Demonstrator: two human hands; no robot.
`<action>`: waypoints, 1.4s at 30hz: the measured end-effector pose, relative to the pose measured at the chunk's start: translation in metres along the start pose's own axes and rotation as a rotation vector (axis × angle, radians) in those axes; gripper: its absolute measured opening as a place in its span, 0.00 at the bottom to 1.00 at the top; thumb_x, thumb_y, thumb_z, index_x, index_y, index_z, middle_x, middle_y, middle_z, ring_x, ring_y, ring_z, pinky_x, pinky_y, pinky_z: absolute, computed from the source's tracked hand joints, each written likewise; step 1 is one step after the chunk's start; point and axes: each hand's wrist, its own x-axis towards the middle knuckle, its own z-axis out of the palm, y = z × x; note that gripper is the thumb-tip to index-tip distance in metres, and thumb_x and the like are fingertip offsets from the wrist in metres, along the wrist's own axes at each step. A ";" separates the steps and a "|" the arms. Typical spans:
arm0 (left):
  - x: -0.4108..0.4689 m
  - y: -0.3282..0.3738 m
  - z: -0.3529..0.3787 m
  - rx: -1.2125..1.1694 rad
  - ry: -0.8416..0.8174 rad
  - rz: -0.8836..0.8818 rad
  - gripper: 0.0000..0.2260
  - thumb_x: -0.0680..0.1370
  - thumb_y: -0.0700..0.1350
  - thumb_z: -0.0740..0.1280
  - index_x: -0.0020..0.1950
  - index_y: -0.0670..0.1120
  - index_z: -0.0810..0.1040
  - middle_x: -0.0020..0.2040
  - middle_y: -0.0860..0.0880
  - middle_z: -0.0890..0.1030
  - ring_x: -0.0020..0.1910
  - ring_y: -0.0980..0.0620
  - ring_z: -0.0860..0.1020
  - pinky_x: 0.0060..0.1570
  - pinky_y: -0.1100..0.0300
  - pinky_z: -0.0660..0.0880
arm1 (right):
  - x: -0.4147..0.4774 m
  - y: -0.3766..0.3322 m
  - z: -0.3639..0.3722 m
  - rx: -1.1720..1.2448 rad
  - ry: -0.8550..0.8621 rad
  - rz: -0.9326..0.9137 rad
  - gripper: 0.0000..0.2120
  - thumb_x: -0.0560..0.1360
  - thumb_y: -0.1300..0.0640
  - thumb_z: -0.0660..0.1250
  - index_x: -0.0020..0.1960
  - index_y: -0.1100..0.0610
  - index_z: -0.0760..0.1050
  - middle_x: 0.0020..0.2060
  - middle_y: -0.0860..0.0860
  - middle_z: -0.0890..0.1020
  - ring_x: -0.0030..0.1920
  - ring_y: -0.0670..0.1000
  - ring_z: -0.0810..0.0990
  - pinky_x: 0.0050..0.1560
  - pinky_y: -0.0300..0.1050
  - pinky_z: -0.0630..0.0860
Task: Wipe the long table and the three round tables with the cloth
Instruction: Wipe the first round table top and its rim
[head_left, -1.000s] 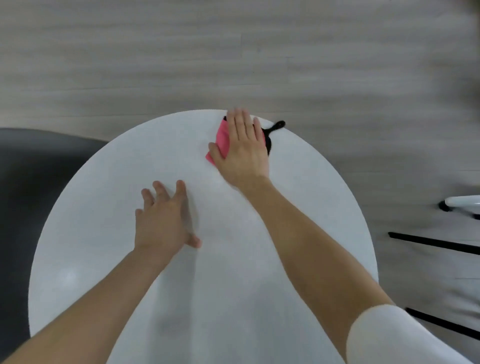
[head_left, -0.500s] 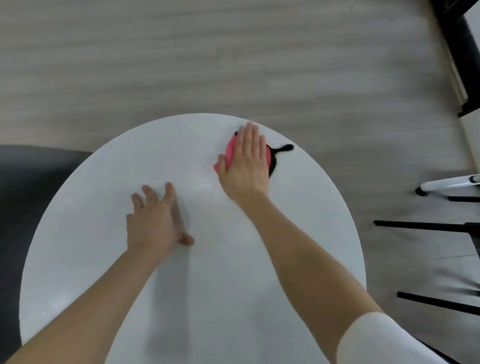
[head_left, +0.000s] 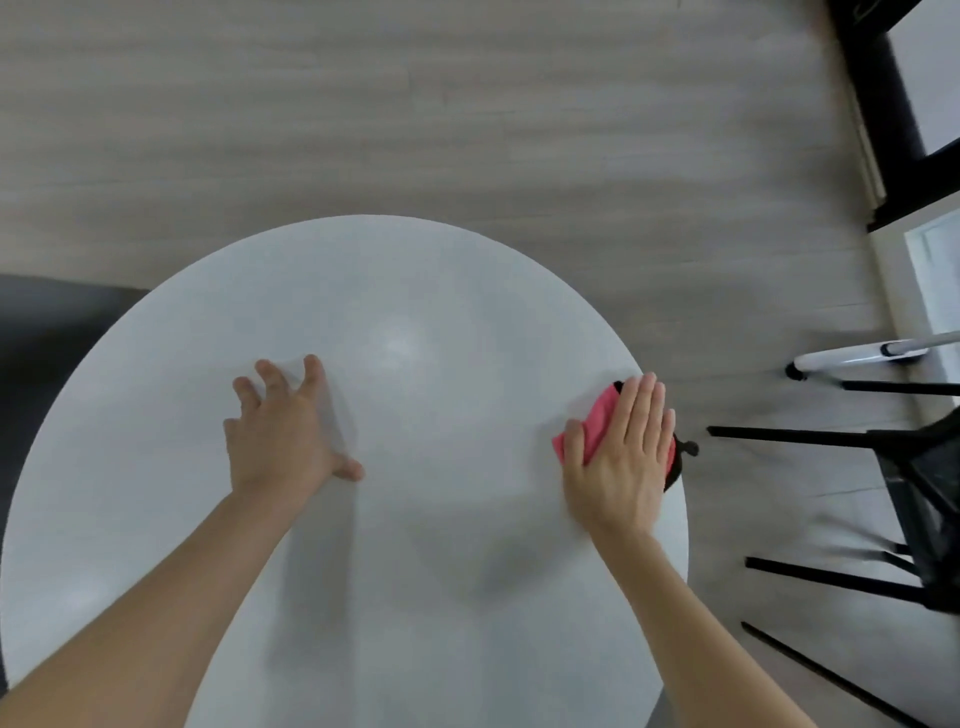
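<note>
Compared with a second ago, the right hand (head_left: 621, 462) and the cloth (head_left: 597, 423) under it are no longer at the far side of the round tabletop (head_left: 415, 312) but at its right rim; the left hand (head_left: 283, 441) is at almost the same place.

Only this one round tabletop shows, white and bare, with nothing standing on it. The long table and the other two round tables are not in view, so I cannot tell if they are wiped.

On this one I judge the work to be in the middle: the far arc and the right rim seem covered, while the near half and the left side probably remain.

The left hand rests near the centre with spread, slightly bent fingers and holds nothing. The right hand lies flat, fingers straight and together, and presses the cloth down without gripping it. The pink cloth is mostly hidden under this palm, and its dark edge hangs a little over the rim.
</note>
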 end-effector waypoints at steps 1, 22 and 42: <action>0.000 0.001 0.000 -0.004 -0.003 0.002 0.70 0.56 0.69 0.86 0.85 0.55 0.46 0.86 0.36 0.50 0.84 0.30 0.53 0.67 0.35 0.77 | 0.007 -0.013 0.002 -0.013 0.003 0.019 0.41 0.86 0.39 0.52 0.88 0.63 0.42 0.88 0.60 0.46 0.88 0.57 0.42 0.86 0.63 0.49; -0.057 -0.200 0.105 -0.160 0.675 0.350 0.19 0.86 0.48 0.66 0.74 0.39 0.79 0.73 0.38 0.77 0.75 0.35 0.75 0.75 0.35 0.69 | 0.027 -0.145 0.019 -0.005 0.078 -0.013 0.41 0.86 0.38 0.48 0.87 0.65 0.45 0.88 0.62 0.48 0.88 0.59 0.45 0.86 0.62 0.46; -0.060 -0.212 0.124 -0.386 0.716 0.085 0.20 0.85 0.49 0.65 0.72 0.39 0.78 0.76 0.40 0.75 0.78 0.36 0.71 0.78 0.36 0.65 | 0.021 -0.347 0.056 -0.014 0.091 -0.234 0.42 0.84 0.39 0.46 0.87 0.67 0.45 0.87 0.64 0.48 0.88 0.61 0.45 0.87 0.60 0.43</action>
